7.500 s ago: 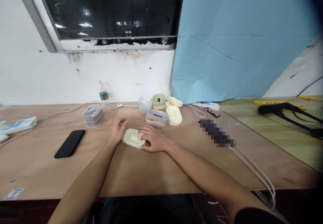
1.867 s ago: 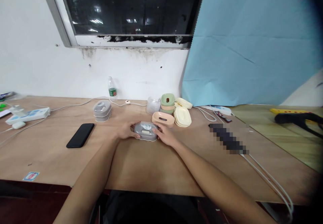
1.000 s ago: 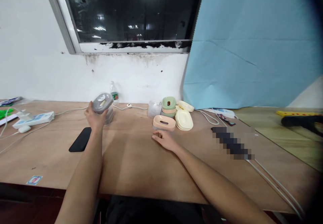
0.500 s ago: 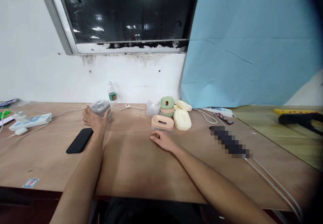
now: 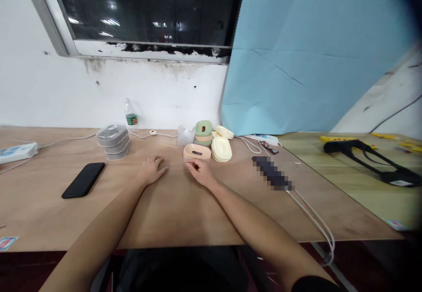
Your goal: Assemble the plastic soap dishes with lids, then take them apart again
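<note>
My left hand (image 5: 151,170) lies on the table with fingers spread, holding nothing. To its left is a stack of grey lidded boxes (image 5: 114,142), apart from the hand. Just in front of a peach-lidded box (image 5: 197,151) is my right hand (image 5: 201,172), its fingers loosely bent and apart. Whether a fingertip touches that box I cannot tell. Behind the box stand stacked green and peach lids or trays (image 5: 203,129), and beside them clear plastic containers (image 5: 185,136). Several cream lids (image 5: 221,149) lie to the right.
A black phone (image 5: 83,180) lies at left. By the wall stands a plastic bottle (image 5: 131,115). White power strips (image 5: 18,152) and cables run along the back. A blurred-out dark object (image 5: 272,173) with white cables lies at right, and a black strap-like item (image 5: 372,162) beyond.
My left hand has come off the grey stack and moved right onto the table. The right hand stays by the peach-lidded box. The camera view has turned to the right.
</note>
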A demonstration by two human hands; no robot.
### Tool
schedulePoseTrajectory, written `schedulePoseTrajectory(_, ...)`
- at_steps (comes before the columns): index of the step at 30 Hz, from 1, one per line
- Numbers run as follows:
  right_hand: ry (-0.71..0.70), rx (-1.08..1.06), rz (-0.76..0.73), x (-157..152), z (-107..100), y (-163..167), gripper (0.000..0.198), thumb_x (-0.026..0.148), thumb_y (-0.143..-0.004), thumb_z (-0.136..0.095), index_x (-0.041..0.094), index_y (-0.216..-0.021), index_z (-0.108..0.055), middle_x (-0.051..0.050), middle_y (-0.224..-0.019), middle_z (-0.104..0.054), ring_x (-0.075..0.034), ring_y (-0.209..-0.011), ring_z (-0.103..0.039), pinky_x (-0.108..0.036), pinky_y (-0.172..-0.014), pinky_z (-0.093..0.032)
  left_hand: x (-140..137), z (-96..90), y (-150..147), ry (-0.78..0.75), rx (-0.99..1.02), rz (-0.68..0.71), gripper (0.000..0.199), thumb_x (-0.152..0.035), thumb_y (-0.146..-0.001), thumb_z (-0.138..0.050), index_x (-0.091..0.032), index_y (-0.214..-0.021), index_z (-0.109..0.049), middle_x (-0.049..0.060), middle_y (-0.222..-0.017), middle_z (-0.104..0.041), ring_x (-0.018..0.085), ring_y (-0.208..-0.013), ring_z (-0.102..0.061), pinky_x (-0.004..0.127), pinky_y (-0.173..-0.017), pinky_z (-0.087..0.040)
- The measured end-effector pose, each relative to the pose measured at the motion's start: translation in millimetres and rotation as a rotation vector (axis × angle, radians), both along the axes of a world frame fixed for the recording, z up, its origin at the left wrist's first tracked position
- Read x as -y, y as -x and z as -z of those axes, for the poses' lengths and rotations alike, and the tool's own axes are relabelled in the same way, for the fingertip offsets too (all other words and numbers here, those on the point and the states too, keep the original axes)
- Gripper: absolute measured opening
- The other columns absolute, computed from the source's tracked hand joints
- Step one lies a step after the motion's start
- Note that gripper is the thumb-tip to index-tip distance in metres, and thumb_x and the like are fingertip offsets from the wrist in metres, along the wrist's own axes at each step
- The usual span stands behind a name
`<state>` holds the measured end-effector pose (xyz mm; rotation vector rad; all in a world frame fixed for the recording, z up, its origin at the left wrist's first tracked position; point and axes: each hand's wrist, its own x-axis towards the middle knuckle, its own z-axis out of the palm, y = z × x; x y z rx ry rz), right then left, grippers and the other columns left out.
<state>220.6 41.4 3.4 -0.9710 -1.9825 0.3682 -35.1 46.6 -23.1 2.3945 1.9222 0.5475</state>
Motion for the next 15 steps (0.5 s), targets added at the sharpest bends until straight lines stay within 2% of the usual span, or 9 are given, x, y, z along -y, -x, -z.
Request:
schedulePoseTrajectory(4,-0.224,-0.090,0.092,-7.5,-3.5,-14.4,0.019,0.030,-0.086,-0.054,0.021,-0.091,-0.070,-0.004,-0.083,-0.072,-0.016,-0.070,-0.062,-0.027,-0.071,-0.047,-2.1,0.4,7.9,0.031,0.003,0.058,0.057,-0.059,-0.086,-0.042,-0.019,-0.124,-0.057,0.011,-0.132,-0.052,0.030,-0.114,-0.052,0.044,-0.099,-0.039)
schedulePoseTrajectory(7,-0.314,-0.144,0.226,-27.3,-8.8,-41.0,0.020,0.031,-0.086,-0.052,0.021,-0.092,-0.069,-0.005,-0.088,-0.071,-0.017,-0.077,-0.063,-0.028,-0.075,-0.048,-1.2,-1.0,8.5,0.041,-0.002,0.068,0.058,-0.060,-0.087,-0.040,-0.019,-0.124,-0.057,0.012,-0.132,-0.052,0.031,-0.116,-0.051,0.045,-0.099,-0.038)
schedulePoseTrajectory(9,-0.310,-0.196,0.388,-50.9,-13.2,-67.6,0.024,0.034,-0.087,-0.049,0.020,-0.090,-0.068,-0.005,-0.085,-0.070,-0.018,-0.076,-0.063,-0.029,-0.075,-0.047,-1.3,-0.8,7.8,0.042,-0.001,0.066,0.058,-0.060,-0.087,-0.040,-0.019,-0.124,-0.057,0.013,-0.133,-0.051,0.031,-0.116,-0.052,0.046,-0.099,-0.039)
schedulePoseTrajectory(12,-0.197,-0.249,0.666,-99.0,-19.2,-114.6,0.033,0.037,-0.088,-0.042,0.016,-0.098,-0.066,-0.008,-0.087,-0.069,-0.020,-0.078,-0.062,-0.030,-0.075,-0.047,-3.4,1.5,7.3,0.041,-0.002,0.080,0.058,-0.060,-0.087,-0.040,-0.019,-0.125,-0.057,0.013,-0.133,-0.051,0.031,-0.116,-0.051,0.046,-0.098,-0.039)
schedulePoseTrajectory(15,-0.032,-0.035,0.796,-148.9,-21.7,-154.5,0.034,0.034,-0.084,-0.046,0.013,-0.103,-0.066,-0.012,-0.094,-0.068,-0.024,-0.091,-0.060,-0.034,-0.085,-0.044,-5.9,4.1,8.0,0.039,0.000,0.087,0.058,-0.060,-0.087,-0.041,-0.019,-0.126,-0.056,0.014,-0.134,-0.050,0.031,-0.118,-0.050,0.046,-0.099,-0.039)
